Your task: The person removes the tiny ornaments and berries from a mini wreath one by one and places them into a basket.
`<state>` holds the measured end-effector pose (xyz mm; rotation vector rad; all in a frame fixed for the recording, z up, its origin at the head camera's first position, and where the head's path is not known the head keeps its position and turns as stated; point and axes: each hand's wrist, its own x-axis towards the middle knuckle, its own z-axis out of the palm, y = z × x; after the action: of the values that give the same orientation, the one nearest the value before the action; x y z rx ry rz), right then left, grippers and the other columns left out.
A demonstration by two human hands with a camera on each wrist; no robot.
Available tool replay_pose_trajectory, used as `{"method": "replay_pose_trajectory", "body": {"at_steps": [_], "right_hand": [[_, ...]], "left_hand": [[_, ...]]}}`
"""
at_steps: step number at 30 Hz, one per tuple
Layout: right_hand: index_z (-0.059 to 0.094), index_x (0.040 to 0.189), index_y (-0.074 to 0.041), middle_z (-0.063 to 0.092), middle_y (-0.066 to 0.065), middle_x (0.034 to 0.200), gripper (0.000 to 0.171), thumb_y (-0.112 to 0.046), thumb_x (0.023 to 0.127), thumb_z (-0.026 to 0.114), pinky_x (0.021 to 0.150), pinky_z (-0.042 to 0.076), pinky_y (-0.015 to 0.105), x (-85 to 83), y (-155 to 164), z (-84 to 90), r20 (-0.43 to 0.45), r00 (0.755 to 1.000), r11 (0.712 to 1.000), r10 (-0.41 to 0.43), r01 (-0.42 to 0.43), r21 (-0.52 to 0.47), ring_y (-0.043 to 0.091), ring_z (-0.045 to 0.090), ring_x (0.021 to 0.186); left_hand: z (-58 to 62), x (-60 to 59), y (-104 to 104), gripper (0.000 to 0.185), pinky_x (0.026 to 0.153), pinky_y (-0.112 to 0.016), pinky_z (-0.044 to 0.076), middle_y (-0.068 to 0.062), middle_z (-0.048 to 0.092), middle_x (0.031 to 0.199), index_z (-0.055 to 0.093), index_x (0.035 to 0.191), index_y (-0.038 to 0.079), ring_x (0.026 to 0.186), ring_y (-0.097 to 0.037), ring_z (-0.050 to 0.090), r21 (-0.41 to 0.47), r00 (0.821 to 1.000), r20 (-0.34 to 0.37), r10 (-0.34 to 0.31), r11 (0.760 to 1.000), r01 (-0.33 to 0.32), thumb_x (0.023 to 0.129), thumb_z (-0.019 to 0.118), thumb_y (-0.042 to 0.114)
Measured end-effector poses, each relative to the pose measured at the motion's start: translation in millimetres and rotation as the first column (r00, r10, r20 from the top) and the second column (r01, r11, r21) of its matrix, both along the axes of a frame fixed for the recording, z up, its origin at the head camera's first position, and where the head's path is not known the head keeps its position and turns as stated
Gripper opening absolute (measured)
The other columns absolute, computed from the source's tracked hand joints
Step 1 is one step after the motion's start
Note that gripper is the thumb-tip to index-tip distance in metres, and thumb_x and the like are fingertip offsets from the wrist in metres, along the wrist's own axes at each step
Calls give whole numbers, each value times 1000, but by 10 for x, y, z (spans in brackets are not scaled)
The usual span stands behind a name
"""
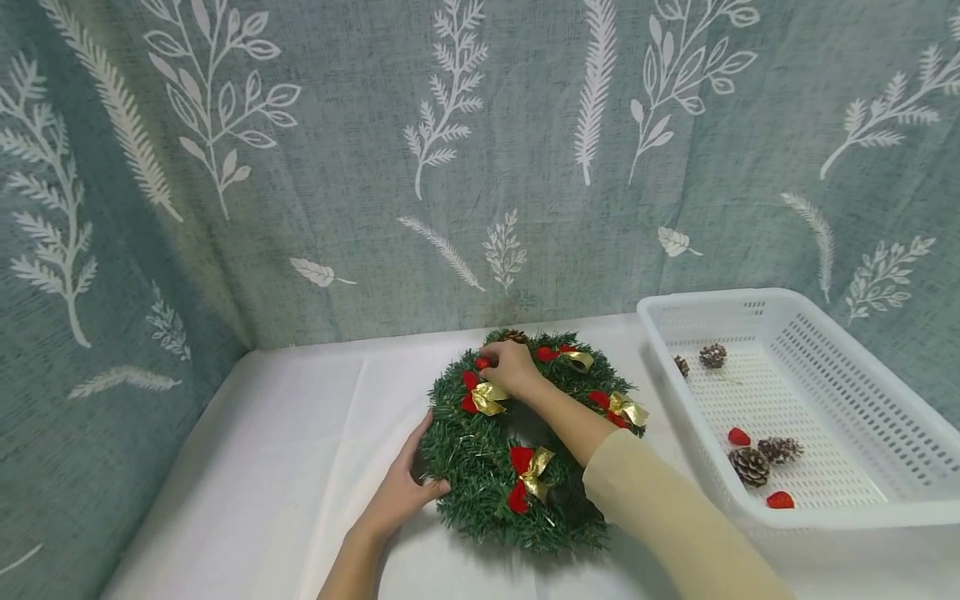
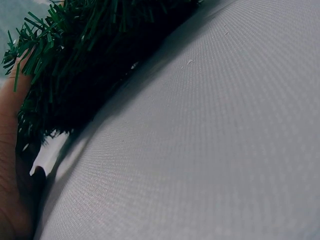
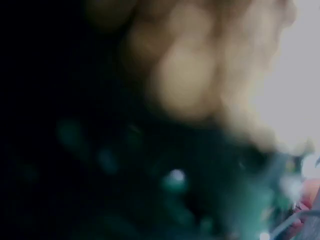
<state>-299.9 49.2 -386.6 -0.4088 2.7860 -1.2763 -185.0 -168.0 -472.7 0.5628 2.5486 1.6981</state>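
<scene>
1. The left hand (image 1: 401,492) is the nearest to the person. It lies on the white tablecloth (image 1: 285,450) at the near-left rim of the green wreath (image 1: 480,454). Its fingers are mostly straight along the outer edge and the thumb touches the needles, so it steadies the wreath and does not clench it.
2. The wreath lies flat, directly in front of both hands. It is round, so it has no long axis.
3. The right hand (image 1: 508,367) reaches over the open middle of the wreath to the far rim. Its fingers are curled and they pinch a small red berry (image 1: 483,363), just beside a red and gold bow (image 1: 482,398).
4. The right hand is therefore the one on the berry; the left is well apart from it.
5. Farther to the right of the right hand stands a white basket (image 1: 862,350), holding pinecones (image 1: 750,465) and loose red pieces.
</scene>
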Motion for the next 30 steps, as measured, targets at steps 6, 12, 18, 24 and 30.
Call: {"method": "replay_pose_trajectory", "body": {"at_steps": [6,12,18,24,30], "right_hand": [[70,112,-5,69,10,110,28,-9,84,71,81,54,35,-7,-5,-35,-58,997,998,-58,56,-26,24,64,101],[73,107,-7,71,9,105,26,-11,81,75,80,55,37,12,16,-44,-63,991,987,-115,107,-118,23,66,95],[74,104,-8,72,7,102,24,-14,81,76,76,55,33,-2,17,-21,1,991,963,-134,131,-237,21,67,92],[73,105,-9,71,6,107,25,-17,81,76,80,54,34,15,40,19,56,989,952,-136,146,-270,22,65,97],[73,105,-9,71,7,105,25,-17,81,76,77,55,33,66,63,81,31,994,960,-102,107,-259,21,66,95]], "left_hand": [[-2,-2,4,103,106,-69,14,-6,16,158,17,153,29,142,-41,14,20,1000,-18,-7,1000,7,72,73,58],[-9,-5,7,102,106,-70,12,-6,15,159,17,152,30,142,-42,13,22,1000,-13,-8,1000,8,72,73,58],[16,-4,-2,103,106,-70,12,-6,14,159,16,153,30,142,-42,11,8,1000,-6,1,1000,-1,72,71,61],[26,6,10,105,105,-71,13,-8,14,159,16,153,29,142,-43,10,7,1000,0,5,1000,-5,70,70,63],[18,-6,25,105,105,-71,12,-8,14,159,16,153,29,142,-43,11,-2,1000,-4,5,1000,-5,70,69,66]]}}
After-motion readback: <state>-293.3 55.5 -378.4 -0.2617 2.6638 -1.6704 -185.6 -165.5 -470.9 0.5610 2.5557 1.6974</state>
